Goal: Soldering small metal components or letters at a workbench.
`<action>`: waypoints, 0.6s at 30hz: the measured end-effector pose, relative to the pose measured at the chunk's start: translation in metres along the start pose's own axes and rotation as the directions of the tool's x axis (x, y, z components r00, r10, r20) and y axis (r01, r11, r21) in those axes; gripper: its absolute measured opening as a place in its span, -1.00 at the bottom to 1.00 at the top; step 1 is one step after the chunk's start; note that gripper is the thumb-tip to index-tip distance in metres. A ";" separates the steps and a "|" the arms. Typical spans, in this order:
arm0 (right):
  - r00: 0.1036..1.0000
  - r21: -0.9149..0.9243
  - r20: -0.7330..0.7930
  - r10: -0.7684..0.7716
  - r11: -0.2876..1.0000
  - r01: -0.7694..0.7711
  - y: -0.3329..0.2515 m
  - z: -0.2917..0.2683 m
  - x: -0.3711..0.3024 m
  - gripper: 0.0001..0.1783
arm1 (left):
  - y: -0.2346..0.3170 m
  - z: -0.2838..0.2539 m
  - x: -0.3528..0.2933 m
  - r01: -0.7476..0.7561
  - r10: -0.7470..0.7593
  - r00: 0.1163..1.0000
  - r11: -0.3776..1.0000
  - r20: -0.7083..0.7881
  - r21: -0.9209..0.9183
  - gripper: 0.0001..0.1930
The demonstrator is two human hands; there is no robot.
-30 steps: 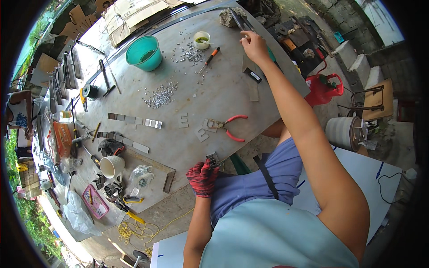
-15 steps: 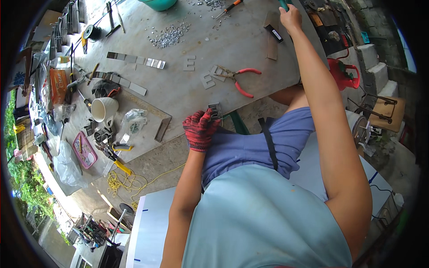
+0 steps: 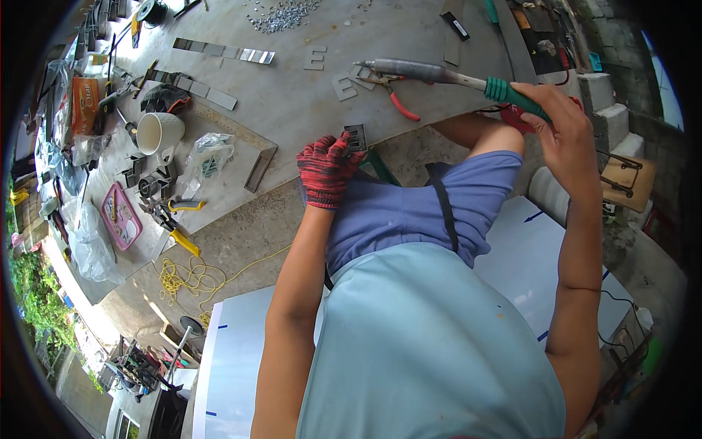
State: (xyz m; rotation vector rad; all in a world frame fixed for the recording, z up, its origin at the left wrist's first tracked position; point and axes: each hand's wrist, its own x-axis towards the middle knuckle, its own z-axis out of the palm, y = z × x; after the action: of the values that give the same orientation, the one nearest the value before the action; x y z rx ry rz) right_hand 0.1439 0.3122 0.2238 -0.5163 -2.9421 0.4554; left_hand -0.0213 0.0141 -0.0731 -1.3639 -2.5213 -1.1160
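My right hand (image 3: 567,135) is bare and wrapped around the green handle of a soldering iron (image 3: 431,72). The iron's long metal barrel points left across the table, its tip above the flat metal letter pieces. In a red and black glove, my left hand (image 3: 323,174) grips a small metal letter piece (image 3: 355,137) at the table's near edge; the fingers partly hide it. Just beyond lie flat E-shaped metal cutouts (image 3: 343,88), with another E-shaped cutout (image 3: 314,58) farther back. Red-handled pliers (image 3: 404,109) rest beside them, partly beneath the iron's line.
Small metal bits (image 3: 281,14) are heaped at the back of the table (image 3: 270,95). Metal strips (image 3: 223,51) lie left of centre. Farther left stand a white cup (image 3: 160,134), a pink tray (image 3: 121,216) and yellow-handled pliers (image 3: 184,243). A carpenter's square (image 3: 252,139) lies near the edge.
My right hand has come back from the table's far right corner with the soldering iron, now held over the near right side. My left hand still grips the metal letter piece.
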 end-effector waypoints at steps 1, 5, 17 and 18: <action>0.996 -0.063 0.081 -0.048 0.997 0.053 -0.009 0.000 -0.007 -0.52 | 0.000 0.001 0.000 0.001 -0.001 1.000 1.000 0.010 -0.004 -0.40; 0.980 -0.150 0.170 -0.100 0.981 0.127 -0.033 0.011 -0.021 -0.51 | -0.001 0.003 -0.001 0.002 -0.002 1.000 1.000 -0.003 0.028 -0.40; 0.955 -0.235 0.182 -0.233 0.933 0.273 -0.055 0.030 -0.012 -0.59 | -0.002 0.001 -0.001 0.002 -0.003 1.000 0.999 0.007 0.035 -0.43; 0.950 -0.259 0.184 -0.253 0.920 0.295 -0.055 0.032 -0.012 -0.59 | -0.002 0.001 -0.001 0.009 -0.009 1.000 1.000 0.014 0.029 -0.44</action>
State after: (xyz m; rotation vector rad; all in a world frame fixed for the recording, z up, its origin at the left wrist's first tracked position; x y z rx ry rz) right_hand 0.1321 0.2501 0.2104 -0.0881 -3.1726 0.0386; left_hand -0.0216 0.0137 -0.0754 -1.3598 -2.5453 -1.0703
